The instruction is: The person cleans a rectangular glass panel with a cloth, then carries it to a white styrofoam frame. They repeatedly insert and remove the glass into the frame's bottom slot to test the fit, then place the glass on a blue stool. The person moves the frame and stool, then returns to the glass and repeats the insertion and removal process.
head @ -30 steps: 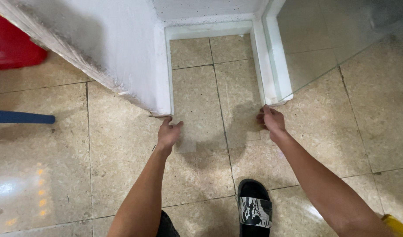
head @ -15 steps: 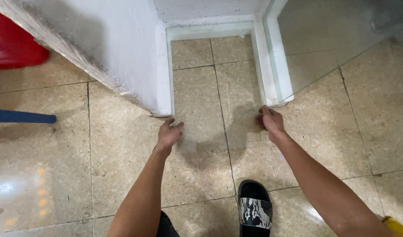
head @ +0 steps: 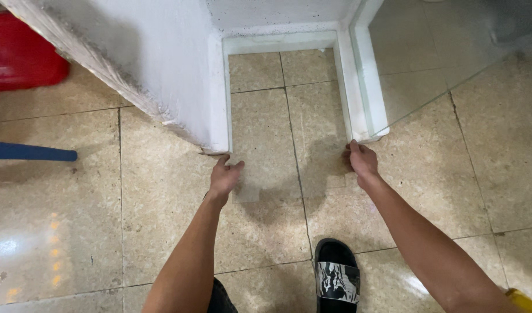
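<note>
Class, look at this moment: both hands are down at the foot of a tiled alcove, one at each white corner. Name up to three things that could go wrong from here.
1. The right hand touches the white frame post that carries a clear glass panel; a hard knock might crack the glass.
2. The left hand is at the rough, chipped base of the white plastered wall; fingers could scrape there.
3. The glossy beige floor tiles reflect light, so the black patterned slide sandal might slip.

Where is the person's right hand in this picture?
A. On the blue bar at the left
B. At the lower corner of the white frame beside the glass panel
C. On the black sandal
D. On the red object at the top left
B: the right hand touches the bottom end of the white frame next to the glass panel, far from the black sandal.
</note>
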